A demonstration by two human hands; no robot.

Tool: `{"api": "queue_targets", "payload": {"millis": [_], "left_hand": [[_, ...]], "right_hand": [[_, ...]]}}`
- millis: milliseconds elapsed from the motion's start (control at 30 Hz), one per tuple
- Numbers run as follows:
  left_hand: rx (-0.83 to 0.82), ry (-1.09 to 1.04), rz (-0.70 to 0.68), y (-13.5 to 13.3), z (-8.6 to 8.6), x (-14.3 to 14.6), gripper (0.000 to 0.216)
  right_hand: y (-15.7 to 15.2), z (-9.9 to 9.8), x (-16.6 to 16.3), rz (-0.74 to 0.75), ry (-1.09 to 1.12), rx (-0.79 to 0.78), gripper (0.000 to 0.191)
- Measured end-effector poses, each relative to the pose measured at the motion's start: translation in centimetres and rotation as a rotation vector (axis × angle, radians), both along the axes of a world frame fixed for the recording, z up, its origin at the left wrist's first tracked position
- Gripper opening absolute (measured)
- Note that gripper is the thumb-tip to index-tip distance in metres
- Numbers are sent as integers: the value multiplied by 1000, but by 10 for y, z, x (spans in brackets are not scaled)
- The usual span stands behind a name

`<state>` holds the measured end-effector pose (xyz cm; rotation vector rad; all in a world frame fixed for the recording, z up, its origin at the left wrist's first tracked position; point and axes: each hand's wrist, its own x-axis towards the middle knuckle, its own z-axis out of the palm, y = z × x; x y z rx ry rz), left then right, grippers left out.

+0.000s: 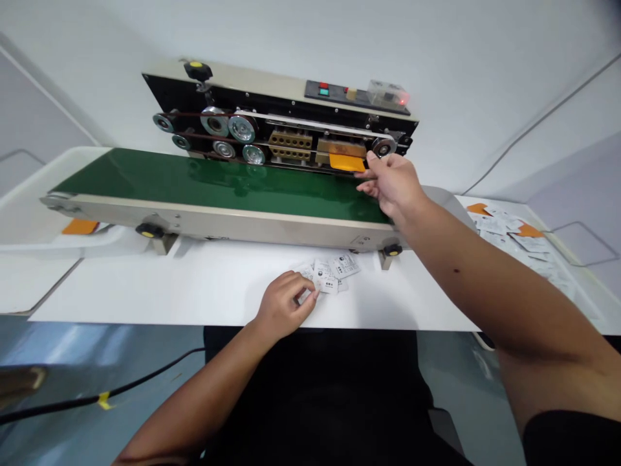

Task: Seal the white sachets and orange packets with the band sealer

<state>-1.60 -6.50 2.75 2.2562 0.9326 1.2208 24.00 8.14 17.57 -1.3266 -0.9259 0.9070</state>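
Note:
My right hand [395,184] reaches over the belt at the right end of a band sealing machine [291,103]. Its thumb and finger pinch the right edge of a small orange sachet [347,162], whose upper edge sits in the slot below the brass block. On the white table in front, my left hand [286,304] has thumb and index finger closed on the corner of a white printed sachet [326,277]. Several similar sachets [347,265] lie in a loose overlapping pile beside it.
A green conveyor belt [218,184] runs along the sealer's front. At right, a white tray [577,285] holds many white and orange sachets. The left tray [29,226] has an orange sachet [80,226] in it. Metal pulleys [241,128] and belts are exposed. A black cable [145,370] crosses the floor.

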Motion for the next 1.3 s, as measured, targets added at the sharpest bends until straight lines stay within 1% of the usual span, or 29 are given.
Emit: {"api": "queue_targets", "payload": {"millis": [67, 133, 167, 233, 267, 300, 333, 400, 467, 533, 633, 733, 867, 1067, 1300], "left_hand": [[4, 20, 10, -1, -1, -2, 17], [22, 59, 26, 0, -1, -5, 15], [34, 92, 32, 2, -1, -7, 13], [46, 187, 46, 5, 0, -10, 11], [40, 238, 51, 7, 0, -12, 17], [26, 285, 51, 9, 0, -13, 26], [5, 325, 48, 11, -1, -13, 36], [-44, 388, 33, 12, -3, -13, 54], [-89, 449, 25, 13, -7, -11, 64], [-133, 510, 36, 12, -10, -9, 65], [-169, 557, 53, 12, -13, -7, 57], [-172, 543, 73, 13, -15, -8, 52], [-149, 489, 95, 14, -16, -10, 50], [-93, 401, 153, 13, -17, -10, 48], [-37, 270, 163, 10, -20, -14, 43]], "right_hand": [[-24, 2, 3, -28, -127, 100, 44], [-62, -2, 3, -47, -245, 218, 41], [-85, -8, 1, -33, -297, 274, 39], [-133, -27, -4, 37, -400, 388, 35], [-155, -41, -8, 138, -477, 412, 32], [-175, -56, -11, 245, -557, 415, 28], [-191, -72, -13, 317, -622, 401, 27], [-212, -102, -18, 420, -699, 335, 27], [-220, -127, -19, 437, -703, 258, 31], [-222, -145, -18, 405, -667, 189, 35], [-221, -164, -12, 357, -590, 95, 37], [-222, -176, -5, 360, -511, 30, 39], [-224, -182, -1, 380, -454, -2, 40], [-227, -180, -3, 394, -482, -6, 41], [-227, -179, -3, 398, -499, -12, 41]]}}
